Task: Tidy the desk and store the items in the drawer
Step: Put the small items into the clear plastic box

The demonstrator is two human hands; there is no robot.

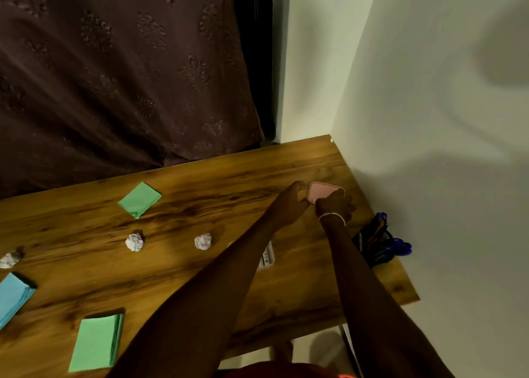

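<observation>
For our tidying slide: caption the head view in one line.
Left hand and right hand meet at a pink pad near the desk's far corner; crumpled paper balls wait.

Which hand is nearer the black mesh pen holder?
Right. The right hand is just beyond the pen holder, at the pink pad; the left hand lies farther left.

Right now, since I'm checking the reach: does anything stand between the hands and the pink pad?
Nothing visible does. The right hand lies over the near edge of the pink pad, and the left hand is at its left edge. The mesh pen holder stands aside, by the wall.
</observation>
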